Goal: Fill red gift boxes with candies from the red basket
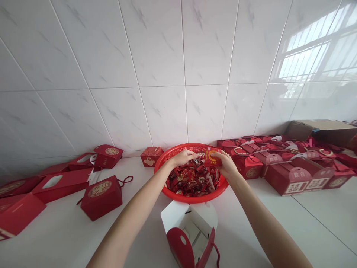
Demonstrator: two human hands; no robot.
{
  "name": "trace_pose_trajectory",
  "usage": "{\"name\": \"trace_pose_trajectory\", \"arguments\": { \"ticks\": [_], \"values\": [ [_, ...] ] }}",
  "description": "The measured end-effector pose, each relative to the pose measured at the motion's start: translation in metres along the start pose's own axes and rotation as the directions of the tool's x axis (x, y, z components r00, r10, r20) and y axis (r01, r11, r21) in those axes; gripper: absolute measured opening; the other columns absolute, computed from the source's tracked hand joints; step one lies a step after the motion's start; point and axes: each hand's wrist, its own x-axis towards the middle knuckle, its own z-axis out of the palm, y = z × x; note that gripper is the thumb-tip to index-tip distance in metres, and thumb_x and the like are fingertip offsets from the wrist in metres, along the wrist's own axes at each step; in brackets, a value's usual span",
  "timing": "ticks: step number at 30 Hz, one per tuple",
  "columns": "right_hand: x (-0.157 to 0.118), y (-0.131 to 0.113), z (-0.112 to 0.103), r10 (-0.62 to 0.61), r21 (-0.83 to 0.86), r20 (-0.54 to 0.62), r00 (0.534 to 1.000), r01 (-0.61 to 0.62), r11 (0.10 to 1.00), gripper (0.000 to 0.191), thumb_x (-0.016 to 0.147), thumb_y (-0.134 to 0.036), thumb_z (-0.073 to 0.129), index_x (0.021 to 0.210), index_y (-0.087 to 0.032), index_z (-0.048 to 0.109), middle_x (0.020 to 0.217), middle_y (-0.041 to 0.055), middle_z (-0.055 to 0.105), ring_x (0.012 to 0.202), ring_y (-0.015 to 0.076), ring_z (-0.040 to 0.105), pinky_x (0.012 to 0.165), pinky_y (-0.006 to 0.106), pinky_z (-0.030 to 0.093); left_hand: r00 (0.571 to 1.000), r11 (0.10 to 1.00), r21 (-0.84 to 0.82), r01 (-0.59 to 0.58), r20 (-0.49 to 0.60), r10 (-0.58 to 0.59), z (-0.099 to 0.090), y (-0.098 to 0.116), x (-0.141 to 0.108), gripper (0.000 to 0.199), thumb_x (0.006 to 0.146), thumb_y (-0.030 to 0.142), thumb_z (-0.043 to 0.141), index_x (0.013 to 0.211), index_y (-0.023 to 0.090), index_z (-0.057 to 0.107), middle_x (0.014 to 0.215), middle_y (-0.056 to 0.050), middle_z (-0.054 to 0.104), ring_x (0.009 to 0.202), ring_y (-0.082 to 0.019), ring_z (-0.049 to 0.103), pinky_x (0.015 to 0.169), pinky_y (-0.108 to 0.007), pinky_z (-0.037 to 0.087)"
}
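A round red plastic basket point(192, 199) holds many small red-wrapped sweets point(192, 180). Over its right part, my right hand point(226, 163) is closed on a flat red packet point(211, 157) with a gold ring printed on it. My left hand point(182, 158) is above the basket's back left part, its fingers pinched together near a small wrapped piece; what they hold is too small to make out. In front of the basket stands an open red gift box point(181, 245) with a white inside and raised flaps.
Several red boxes point(103, 197) lie at the left. A small red box point(151, 156) sits behind the basket's left side. Many closed red boxes point(287, 176) crowd the right, with a brown carton point(326, 126) behind. A tiled wall point(164, 111) bounds the back.
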Motion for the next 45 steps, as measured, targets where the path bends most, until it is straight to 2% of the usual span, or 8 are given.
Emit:
{"name": "trace_pose_trajectory", "arguments": {
  "ticks": [4,7,16,22,28,34,41,45],
  "values": [
    [-0.002,0.0,0.0,-0.013,-0.019,0.025,1.0,0.013,1.0,0.027,0.053,-0.021,0.083,0.072,-0.022,0.064,0.073,-0.0016,0.071,0.065,0.0164,0.065,0.058,0.028,0.054,0.999,1.0,-0.024,-0.014,-0.036,0.013,-0.001,0.001,0.0,0.045,0.074,0.064,0.071,0.069,0.02,0.069,0.076,-0.003,0.072,0.075,-0.021,0.065,0.07,-0.033,0.052],
    [-0.002,0.0,0.0,-0.019,-0.041,0.041,0.999,0.02,0.999,0.027,0.057,-0.024,0.082,0.076,-0.023,0.063,0.077,-0.0009,0.072,0.068,0.0177,0.067,0.061,0.029,0.056,0.998,0.998,-0.066,-0.019,-0.055,0.015,-0.002,-0.001,0.001,0.04,0.074,0.06,0.073,0.077,0.02,0.075,0.091,-0.005,0.077,0.096,-0.026,0.068,0.089,-0.038,0.053],
    [0.002,0.001,0.001,0.043,-0.019,-0.016,0.999,-0.043,0.999,0.03,0.06,-0.021,0.08,0.081,-0.025,0.059,0.08,-0.0021,0.071,0.071,0.0186,0.068,0.056,0.03,0.058,0.992,0.964,-0.237,0.118,-0.01,-0.124,-0.004,0.001,0.0,0.041,0.072,0.057,0.082,0.084,0.017,0.078,0.084,-0.008,0.077,0.074,-0.022,0.069,0.067,-0.036,0.056],
    [-0.003,-0.001,0.001,0.107,-0.108,0.147,0.983,-0.092,0.99,0.03,0.064,-0.028,0.084,0.082,-0.025,0.06,0.08,-0.0014,0.07,0.073,0.0199,0.069,0.057,0.033,0.061,0.99,0.948,-0.295,0.123,0.105,-0.095,0.001,0.008,-0.005,0.049,0.067,0.062,0.083,0.089,0.018,0.079,0.088,-0.005,0.076,0.071,-0.017,0.067,0.065,-0.032,0.053],
    [-0.005,0.001,0.002,0.075,-0.14,0.261,0.962,-0.039,0.989,0.047,0.053,-0.015,0.09,0.09,-0.022,0.061,0.081,-0.0011,0.072,0.07,0.018,0.07,0.061,0.031,0.063,0.992,0.945,-0.305,0.121,0.073,-0.104,0.004,0.003,-0.001,0.041,0.075,0.052,0.083,0.098,0.019,0.078,0.109,-0.007,0.075,0.088,-0.018,0.069,0.074,-0.03,0.055],
    [0.0,0.004,0.001,0.025,-0.109,0.193,0.981,-0.004,0.994,0.048,0.052,-0.012,0.089,0.089,-0.021,0.061,0.079,-0.0008,0.074,0.068,0.0175,0.071,0.058,0.028,0.062,0.978,0.868,-0.458,0.19,0.011,-0.208,0.005,0.01,-0.003,0.022,0.077,0.024,0.081,0.099,0.019,0.076,0.105,-0.005,0.075,0.088,-0.018,0.069,0.082,-0.031,0.058],
    [0.001,0.004,0.003,-0.06,-0.046,0.007,0.998,0.06,0.997,0.041,0.054,-0.006,0.086,0.081,-0.02,0.059,0.074,-0.0012,0.072,0.063,0.015,0.07,0.054,0.024,0.06,0.981,0.803,-0.576,0.151,-0.014,-0.194,0.004,0.005,0.004,0.054,0.079,0.01,0.068,0.132,0.019,0.065,0.113,-0.011,0.074,0.098,-0.021,0.071,0.089,-0.034,0.058],
    [0.003,0.004,0.003,-0.035,-0.008,0.038,0.999,0.036,0.999,0.041,0.054,-0.007,0.088,0.083,-0.019,0.062,0.079,0.0007,0.074,0.07,0.0156,0.072,0.062,0.024,0.063,0.991,0.775,-0.623,0.103,-0.004,-0.134,0.005,0.004,0.005,0.064,0.089,0.016,0.062,0.151,0.027,0.047,0.119,-0.008,0.073,0.101,-0.019,0.071,0.088,-0.033,0.057]
  ]
}}
